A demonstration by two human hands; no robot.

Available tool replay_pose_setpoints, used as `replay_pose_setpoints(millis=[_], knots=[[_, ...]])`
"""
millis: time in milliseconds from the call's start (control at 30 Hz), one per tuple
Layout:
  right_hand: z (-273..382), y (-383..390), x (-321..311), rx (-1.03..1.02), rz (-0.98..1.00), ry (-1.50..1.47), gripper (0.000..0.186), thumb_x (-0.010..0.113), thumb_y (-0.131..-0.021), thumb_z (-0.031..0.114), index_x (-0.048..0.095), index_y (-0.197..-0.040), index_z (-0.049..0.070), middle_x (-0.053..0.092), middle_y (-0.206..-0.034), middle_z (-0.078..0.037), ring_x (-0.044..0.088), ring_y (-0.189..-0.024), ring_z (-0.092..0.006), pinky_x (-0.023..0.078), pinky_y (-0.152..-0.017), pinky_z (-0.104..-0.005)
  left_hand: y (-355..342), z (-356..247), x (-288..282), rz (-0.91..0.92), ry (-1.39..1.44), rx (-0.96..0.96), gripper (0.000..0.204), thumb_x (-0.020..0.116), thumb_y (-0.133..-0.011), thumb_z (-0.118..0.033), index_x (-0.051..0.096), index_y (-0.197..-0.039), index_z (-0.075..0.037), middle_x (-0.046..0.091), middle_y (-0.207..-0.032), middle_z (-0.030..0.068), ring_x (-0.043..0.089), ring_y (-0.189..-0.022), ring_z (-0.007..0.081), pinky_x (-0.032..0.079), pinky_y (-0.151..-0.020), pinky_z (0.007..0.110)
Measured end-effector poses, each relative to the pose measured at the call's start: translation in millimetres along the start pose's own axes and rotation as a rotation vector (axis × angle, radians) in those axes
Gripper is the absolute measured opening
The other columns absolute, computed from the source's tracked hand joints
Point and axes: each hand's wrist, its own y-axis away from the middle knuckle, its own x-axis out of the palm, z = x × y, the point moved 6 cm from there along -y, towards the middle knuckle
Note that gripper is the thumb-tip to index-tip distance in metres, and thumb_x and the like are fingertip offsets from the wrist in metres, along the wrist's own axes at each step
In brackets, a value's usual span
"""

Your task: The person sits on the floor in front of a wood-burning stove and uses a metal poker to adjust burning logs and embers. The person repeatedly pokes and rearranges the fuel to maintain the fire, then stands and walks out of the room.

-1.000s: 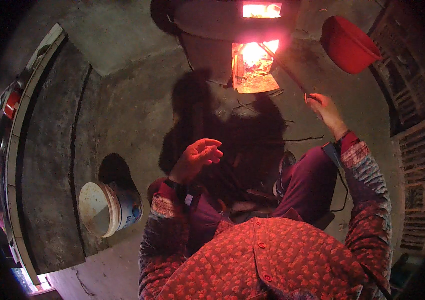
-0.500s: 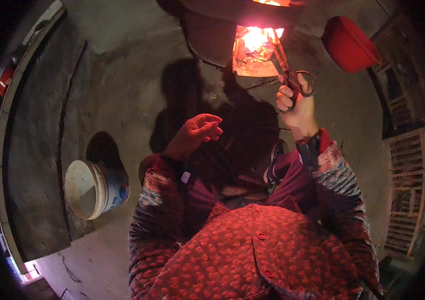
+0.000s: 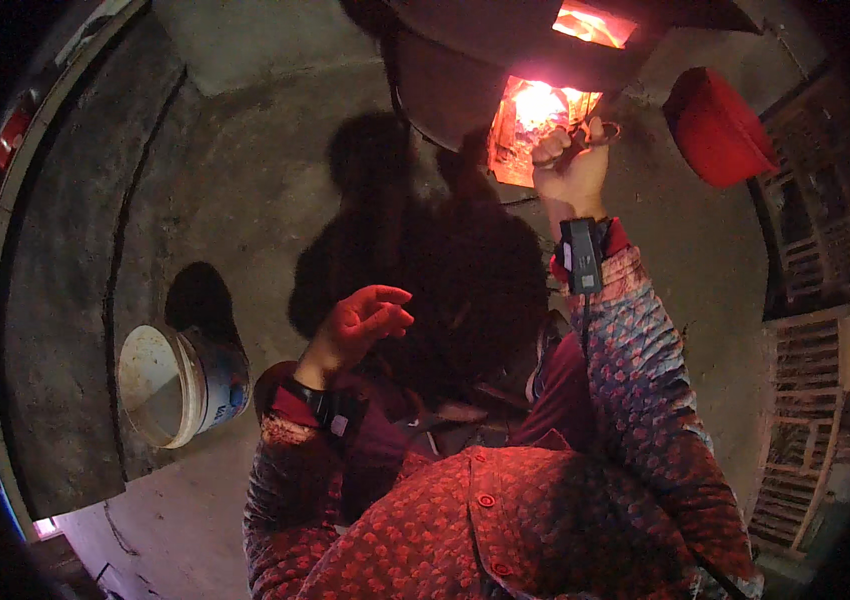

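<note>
A round white bucket (image 3: 220, 385) with blue on its side is on the gray floor (image 3: 265, 180), over on the left. Just beside it is a small dark shadow (image 3: 200, 300). A much bigger shadow (image 3: 375, 220) covers the middle of the floor. Far left, a long dark gray wall (image 3: 65, 280) has a pale edge (image 3: 3, 215) on top, and a blurry red thing (image 3: 13, 138) is near it. On the upper right is a big red tub (image 3: 715, 130). Near it are two wooden racks (image 3: 807, 430) with lots of thin slats.

A rustic kitchen; lit stove (image 3: 455, 82), basin (image 3: 723, 130).
</note>
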Motion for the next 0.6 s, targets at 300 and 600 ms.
replay_pose_setpoints(millis=[300,600], knots=[[8,-36,-20,0.053,0.027,-0.077,0.022,0.049,-0.087,0.034,0.057,-0.104,0.022,0.046,-0.057,0.004,0.045,-0.053,-0.0130,0.038,-0.055,-0.0284,3,-4,4,0.041,-0.038,-0.043,0.042,0.057,-0.090,-0.034,0.052,-0.118,-0.003,0.064,-0.098,0.0099,0.060,-0.087,0.0148,0.047,-0.081,0.029],[22,28,3,0.144,0.186,-0.092,0.018,0.059,-0.081,0.022,0.048,-0.081,0.008,0.043,-0.064,0.001,0.042,-0.057,-0.0133,0.036,-0.056,-0.0274,5,-11,14,0.057,-0.043,-0.084,0.042,0.058,-0.090,-0.034,0.052,-0.119,-0.004,0.063,-0.098,0.0072,0.059,-0.088,0.0141,0.047,-0.080,0.029]])
